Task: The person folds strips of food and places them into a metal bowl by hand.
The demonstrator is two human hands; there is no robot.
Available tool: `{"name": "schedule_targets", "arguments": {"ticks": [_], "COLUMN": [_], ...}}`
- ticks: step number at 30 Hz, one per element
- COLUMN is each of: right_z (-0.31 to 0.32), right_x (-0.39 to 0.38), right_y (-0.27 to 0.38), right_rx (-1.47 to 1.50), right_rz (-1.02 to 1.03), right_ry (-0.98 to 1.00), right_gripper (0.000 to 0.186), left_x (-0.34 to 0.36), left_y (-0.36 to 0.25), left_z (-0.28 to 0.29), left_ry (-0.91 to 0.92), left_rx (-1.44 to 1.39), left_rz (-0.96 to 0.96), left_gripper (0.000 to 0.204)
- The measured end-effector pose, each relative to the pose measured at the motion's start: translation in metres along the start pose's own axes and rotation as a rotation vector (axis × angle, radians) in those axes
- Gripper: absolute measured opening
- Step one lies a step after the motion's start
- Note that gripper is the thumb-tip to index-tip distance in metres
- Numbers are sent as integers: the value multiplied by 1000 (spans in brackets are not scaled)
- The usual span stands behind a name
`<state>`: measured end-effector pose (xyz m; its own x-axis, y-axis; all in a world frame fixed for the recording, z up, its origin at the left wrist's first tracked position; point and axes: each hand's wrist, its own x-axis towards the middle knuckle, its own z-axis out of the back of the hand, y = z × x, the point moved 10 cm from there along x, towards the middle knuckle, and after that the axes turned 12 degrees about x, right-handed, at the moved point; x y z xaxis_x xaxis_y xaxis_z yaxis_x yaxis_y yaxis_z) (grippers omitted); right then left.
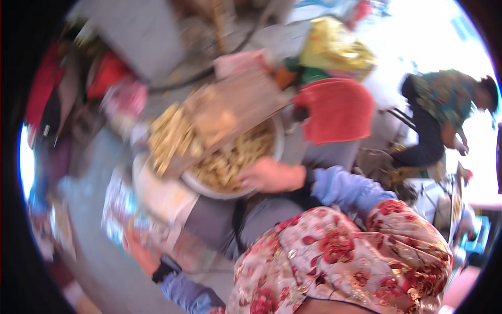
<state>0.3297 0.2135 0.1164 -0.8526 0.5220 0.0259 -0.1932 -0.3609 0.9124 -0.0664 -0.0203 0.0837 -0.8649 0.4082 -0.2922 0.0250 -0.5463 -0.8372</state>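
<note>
A round pale basin [281, 140] holds many yellowish-brown strips [222, 170], too blurred to name more closely. Across it lies a wooden board [240, 102], tilted, with a heap of longer pale yellow strips [170, 133] at its left end. My right hand [274, 175] is at the basin's near right edge, over the strips; blur hides what its fingers do. Low on the left, my left hand [138, 248] reaches down beside a colourful printed plastic bag [117, 209]. Whether it touches or grips the bag cannot be made out.
A red cloth-like cover [337, 110] is right of the basin, with a shiny yellow bag [334, 47] beyond it. Another person [434, 118] bends over at the far right. A pink bag [125, 102] lies left of the board. A dark hose [191, 81] runs behind it.
</note>
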Motion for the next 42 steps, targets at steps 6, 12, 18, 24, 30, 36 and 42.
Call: {"name": "schedule_targets", "arguments": {"ticks": [6,12,18,24,30,36,42], "right_z": [21,-76,-23,32,53,65,78], "right_x": [28,21,-11,-53,-46,-27,-25], "right_y": [98,203,90,58,65,58,12], "right_rx": [78,457,237,39,-301,156,-96], "right_rz": [182,592,-19,-75,-48,-49,-138], "right_ry": [-19,506,513,298,60,-305,-255], "right_gripper": [52,22,14,20,26,21,21], "left_x": [-170,-283,-204,-140,-145,-235,-219], "left_y": [-181,-236,-152,-66,-87,-171,-202], "left_z": [-62,-79,41,43,-92,-252,-294], "left_ry": [356,893,-288,-343,-1,879,959], "left_rx": [109,-16,-117,478,1424,64,147], "left_rz": [-419,-1023,-475,-346,-590,-633,-686], "left_gripper": [20,14,12,16,23,34,19]}}
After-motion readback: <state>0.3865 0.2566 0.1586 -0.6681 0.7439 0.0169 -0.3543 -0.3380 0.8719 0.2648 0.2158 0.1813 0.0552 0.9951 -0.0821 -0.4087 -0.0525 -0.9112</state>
